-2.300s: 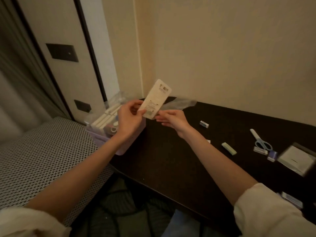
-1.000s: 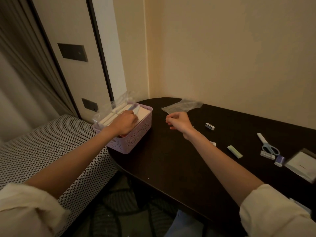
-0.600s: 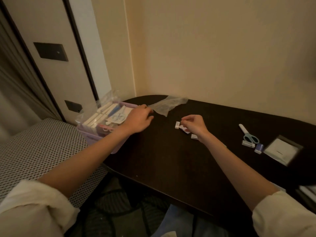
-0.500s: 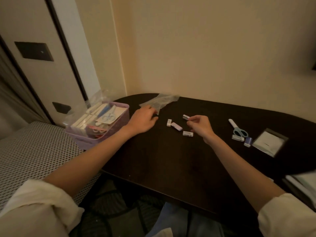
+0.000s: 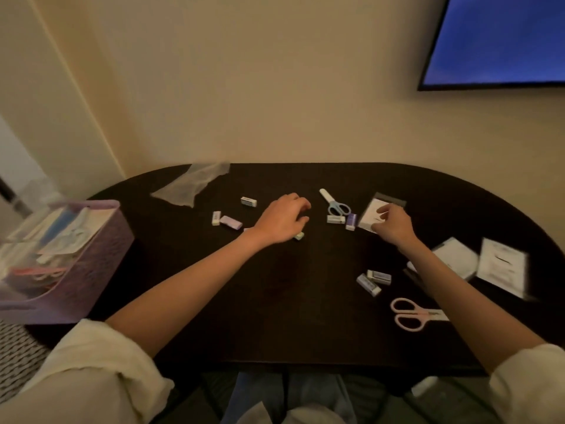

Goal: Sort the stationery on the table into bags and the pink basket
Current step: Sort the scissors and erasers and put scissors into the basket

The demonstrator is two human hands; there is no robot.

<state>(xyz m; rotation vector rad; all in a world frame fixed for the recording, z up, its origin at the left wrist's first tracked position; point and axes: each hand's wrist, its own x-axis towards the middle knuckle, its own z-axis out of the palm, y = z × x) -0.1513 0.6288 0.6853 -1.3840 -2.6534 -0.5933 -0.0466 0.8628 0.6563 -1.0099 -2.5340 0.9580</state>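
Observation:
The pink basket [image 5: 88, 205] stands at the table's left end, full of packets. Beyond it lies an empty clear bag [image 5: 192, 185]. Small erasers [image 5: 248, 201] and a purple one [image 5: 231, 222] lie scattered mid-table. My left hand [image 5: 282, 220] hovers there with loosely curled fingers, and a green eraser [image 5: 299, 236] peeks out beneath it. My right hand [image 5: 393, 224] pinches the near edge of a white packet [image 5: 371, 211] in a clear sleeve. Blue scissors [image 5: 336, 206] lie between my hands.
Two more erasers [image 5: 374, 280] and pink scissors [image 5: 412, 313] lie near my right forearm. Two white packets [image 5: 455, 260] [image 5: 501, 269] sit at the right end of the dark table [image 5: 275, 316]. A wall screen [image 5: 501, 41] hangs above.
My view swung right along the table. My left hand left the clear bag and moved to the middle, and my right hand reached from the erasers to the white packet.

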